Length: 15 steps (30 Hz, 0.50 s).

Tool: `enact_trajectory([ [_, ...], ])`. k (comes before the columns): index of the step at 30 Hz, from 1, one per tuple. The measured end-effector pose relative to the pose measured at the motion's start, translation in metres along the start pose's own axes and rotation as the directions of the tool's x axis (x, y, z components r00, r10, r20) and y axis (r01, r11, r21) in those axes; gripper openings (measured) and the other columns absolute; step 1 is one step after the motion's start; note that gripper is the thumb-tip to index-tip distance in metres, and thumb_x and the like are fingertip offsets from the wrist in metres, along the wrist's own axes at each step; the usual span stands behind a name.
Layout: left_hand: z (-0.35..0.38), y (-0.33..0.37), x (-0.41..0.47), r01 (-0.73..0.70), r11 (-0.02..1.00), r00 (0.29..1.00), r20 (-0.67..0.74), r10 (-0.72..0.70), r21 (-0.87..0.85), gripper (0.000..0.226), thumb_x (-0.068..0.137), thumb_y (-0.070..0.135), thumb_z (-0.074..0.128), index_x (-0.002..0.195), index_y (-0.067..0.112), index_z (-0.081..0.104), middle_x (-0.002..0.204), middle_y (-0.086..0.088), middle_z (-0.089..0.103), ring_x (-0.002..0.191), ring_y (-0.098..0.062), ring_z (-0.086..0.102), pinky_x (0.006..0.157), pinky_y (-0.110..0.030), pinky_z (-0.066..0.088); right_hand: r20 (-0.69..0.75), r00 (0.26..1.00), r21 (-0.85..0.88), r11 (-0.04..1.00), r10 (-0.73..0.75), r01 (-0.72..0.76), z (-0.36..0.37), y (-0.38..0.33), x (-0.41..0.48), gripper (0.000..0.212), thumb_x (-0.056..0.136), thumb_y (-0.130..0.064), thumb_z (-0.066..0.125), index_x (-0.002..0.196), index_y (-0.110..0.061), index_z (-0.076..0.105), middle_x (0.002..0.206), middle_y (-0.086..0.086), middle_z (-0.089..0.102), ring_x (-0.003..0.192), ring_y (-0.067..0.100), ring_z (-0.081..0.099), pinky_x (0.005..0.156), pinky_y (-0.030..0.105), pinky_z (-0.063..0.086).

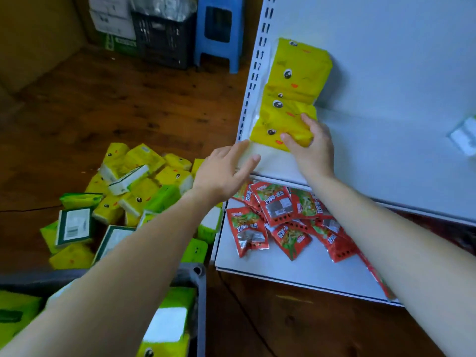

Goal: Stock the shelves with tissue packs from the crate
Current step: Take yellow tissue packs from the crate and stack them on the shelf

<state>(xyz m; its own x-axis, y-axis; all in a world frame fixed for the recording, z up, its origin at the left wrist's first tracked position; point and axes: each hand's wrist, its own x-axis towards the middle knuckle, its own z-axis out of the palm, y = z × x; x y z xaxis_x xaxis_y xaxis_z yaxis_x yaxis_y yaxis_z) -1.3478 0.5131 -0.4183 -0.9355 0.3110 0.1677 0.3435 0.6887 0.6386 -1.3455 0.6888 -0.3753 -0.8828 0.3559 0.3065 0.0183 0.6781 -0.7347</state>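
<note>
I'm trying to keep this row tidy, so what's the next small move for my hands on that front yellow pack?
Probably push the front yellow tissue pack back against the row with the right hand. Its fingers wrap the pack, which sits slightly skewed near the shelf's left edge. The open left hand could square its front.

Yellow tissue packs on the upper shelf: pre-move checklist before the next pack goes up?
1. Right hand on the nearest yellow tissue pack: ok, fingers wrap its right end.
2. Left hand free: ok, open, empty, at the upper shelf front corner.
3. Row tidy against the slotted upright: not ok, packs look tilted and uneven.
4. Room on the shelf: ok, bare to the right.
5. Supply: ok, packs heaped on the floor and in the grey crate.
6. Red snack sachets below undisturbed: ok.
</note>
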Motion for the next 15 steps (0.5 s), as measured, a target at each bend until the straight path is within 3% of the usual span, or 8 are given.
enact_trajectory([
  [6,0.021,-0.017,0.004,-0.160,0.986,0.956,-0.241,0.166,0.045,0.081,0.076,0.071,0.011,0.131,0.024,0.048,0.126,0.003,0.055,0.116,-0.017,0.048,0.089,-0.032,0.037,-0.038,0.998,-0.076,0.996,-0.051,0.048,0.009,0.012,0.009,0.062,0.079,-0.040,0.069,0.134,-0.027,0.044,0.136,0.004,0.048,0.123,0.022,0.047,0.097,0.033,0.039],
  [8,0.023,-0.019,0.008,-0.196,0.979,0.936,-0.285,0.204,0.055,0.080,0.076,0.073,0.013,0.128,0.025,0.049,0.123,0.002,0.054,0.114,-0.017,0.048,0.087,-0.033,0.037,-0.034,0.997,-0.085,0.994,-0.072,0.069,0.009,0.013,0.014,0.063,0.079,-0.039,0.070,0.134,-0.026,0.044,0.136,0.002,0.049,0.123,0.022,0.047,0.094,0.030,0.039],
  [12,0.029,-0.022,0.013,-0.238,0.971,0.922,-0.312,0.230,0.012,0.067,0.081,0.065,0.023,0.128,0.025,0.050,0.135,0.004,0.044,0.124,-0.016,0.043,0.093,-0.035,0.036,-0.031,0.995,-0.033,0.995,-0.094,0.093,0.011,0.016,0.014,0.066,0.078,-0.036,0.072,0.136,-0.024,0.042,0.136,0.001,0.048,0.122,0.021,0.048,0.091,0.027,0.039],
  [15,0.024,-0.022,0.011,-0.273,0.962,0.928,-0.256,0.270,0.025,0.070,0.082,0.063,0.026,0.134,0.021,0.045,0.146,0.006,0.038,0.131,-0.014,0.038,0.099,-0.033,0.034,-0.018,0.998,-0.119,0.991,-0.059,0.057,0.013,0.011,0.013,0.066,0.079,-0.038,0.070,0.137,-0.026,0.040,0.139,0.004,0.047,0.125,0.025,0.045,0.096,0.031,0.038],
])
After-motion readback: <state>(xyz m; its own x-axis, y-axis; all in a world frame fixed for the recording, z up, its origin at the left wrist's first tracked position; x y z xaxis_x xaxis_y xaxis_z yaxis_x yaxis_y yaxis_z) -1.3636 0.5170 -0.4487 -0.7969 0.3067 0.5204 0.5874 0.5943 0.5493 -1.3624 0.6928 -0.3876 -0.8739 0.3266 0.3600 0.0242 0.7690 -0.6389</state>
